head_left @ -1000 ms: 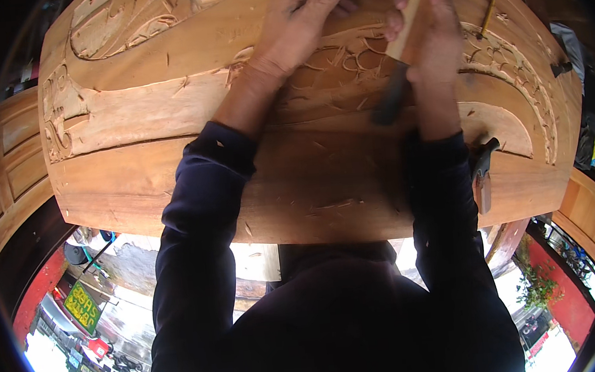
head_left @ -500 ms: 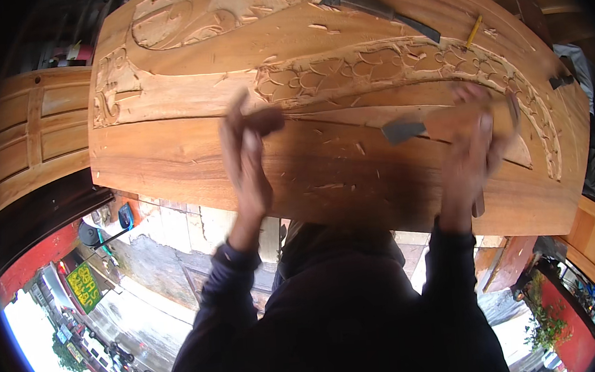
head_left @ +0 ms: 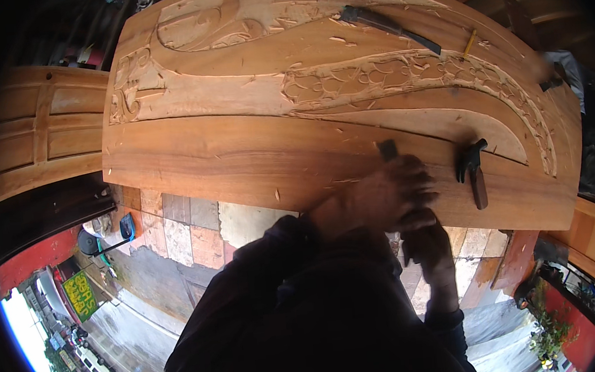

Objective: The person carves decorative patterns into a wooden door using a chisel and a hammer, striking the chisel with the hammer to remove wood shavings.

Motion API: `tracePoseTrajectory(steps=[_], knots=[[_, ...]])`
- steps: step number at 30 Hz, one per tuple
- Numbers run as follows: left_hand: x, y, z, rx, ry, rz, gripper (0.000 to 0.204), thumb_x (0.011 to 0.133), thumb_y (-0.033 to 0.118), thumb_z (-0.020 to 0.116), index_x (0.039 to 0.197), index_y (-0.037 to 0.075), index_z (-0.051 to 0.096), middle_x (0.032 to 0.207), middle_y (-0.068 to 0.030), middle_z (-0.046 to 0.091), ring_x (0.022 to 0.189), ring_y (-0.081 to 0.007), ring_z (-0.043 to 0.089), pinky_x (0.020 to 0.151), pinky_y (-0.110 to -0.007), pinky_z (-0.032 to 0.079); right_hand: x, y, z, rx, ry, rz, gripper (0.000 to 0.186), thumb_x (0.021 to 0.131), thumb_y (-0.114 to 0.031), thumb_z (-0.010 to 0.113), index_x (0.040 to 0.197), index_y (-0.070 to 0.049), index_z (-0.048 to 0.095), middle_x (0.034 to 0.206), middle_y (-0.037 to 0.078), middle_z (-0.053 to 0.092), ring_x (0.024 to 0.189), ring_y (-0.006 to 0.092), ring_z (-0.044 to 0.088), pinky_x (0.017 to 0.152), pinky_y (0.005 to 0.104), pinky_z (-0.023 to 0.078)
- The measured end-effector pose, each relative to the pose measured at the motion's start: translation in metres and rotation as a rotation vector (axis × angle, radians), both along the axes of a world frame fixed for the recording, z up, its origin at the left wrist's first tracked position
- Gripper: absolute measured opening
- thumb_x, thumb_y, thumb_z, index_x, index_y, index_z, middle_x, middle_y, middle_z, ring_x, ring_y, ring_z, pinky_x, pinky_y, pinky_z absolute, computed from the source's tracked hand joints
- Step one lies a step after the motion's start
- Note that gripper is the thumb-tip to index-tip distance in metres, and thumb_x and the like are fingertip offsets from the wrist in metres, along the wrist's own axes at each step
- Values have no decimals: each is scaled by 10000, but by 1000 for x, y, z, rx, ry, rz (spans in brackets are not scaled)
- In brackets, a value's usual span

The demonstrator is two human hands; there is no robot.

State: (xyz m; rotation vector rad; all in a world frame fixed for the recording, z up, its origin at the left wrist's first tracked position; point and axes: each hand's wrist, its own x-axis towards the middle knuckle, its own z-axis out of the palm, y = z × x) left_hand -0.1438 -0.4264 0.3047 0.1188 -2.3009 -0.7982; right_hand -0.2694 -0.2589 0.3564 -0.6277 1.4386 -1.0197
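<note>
My left hand reaches across to the right over the near edge of a large carved wooden panel. Motion smears its fingers. Just past it shows the dark flat end of a tool; the hand hides the rest, and which hand holds it, if either, I cannot tell. Close below, my right hand is in shadow beside the panel's edge, its grip unclear. To the right of both hands lies a claw hammer with a black head and brown handle, touched by neither.
A long dark-bladed tool and a yellow pencil-like stick lie on the panel's far part, among wood shavings. Raised scroll and leaf carving crosses it. Another panelled wooden piece stands left. Paving shows below the near edge.
My left hand has swung right from the panel's middle, and my right hand has dropped back toward my body. The hammer, earlier mostly covered by my right hand, now shows fully.
</note>
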Motion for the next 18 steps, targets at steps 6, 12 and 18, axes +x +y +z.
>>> tracePoseTrajectory(steps=[6, 12, 18], knots=[[46, -47, -11, 272, -84, -71, 198, 908, 252, 684, 816, 78, 701, 806, -104, 686, 812, -338, 643, 797, -467, 496, 73, -53, 8, -87, 172, 21, 308, 1091, -244, 456, 1211, -3, 606, 833, 31, 551, 563, 90, 501, 509, 270, 426], [53, -67, -38, 394, 86, -111, 382, 1011, 325, 543, 795, 45, 688, 760, -135, 665, 748, -361, 643, 746, -459, 504, 103, -84, 30, -7, 211, 1, 403, 1074, -323, 476, 1300, -14, 602, 894, 59, 567, 551, 105, 523, 486, 258, 424], [50, -78, -36, 696, 103, -57, 509, 1048, 402, 460, 737, 65, 680, 709, -167, 675, 713, -397, 669, 709, -487, 521, 108, -116, 62, 179, 2, -104, 437, 1079, -323, 476, 1376, -15, 564, 908, 79, 578, 554, 124, 543, 462, 267, 429]])
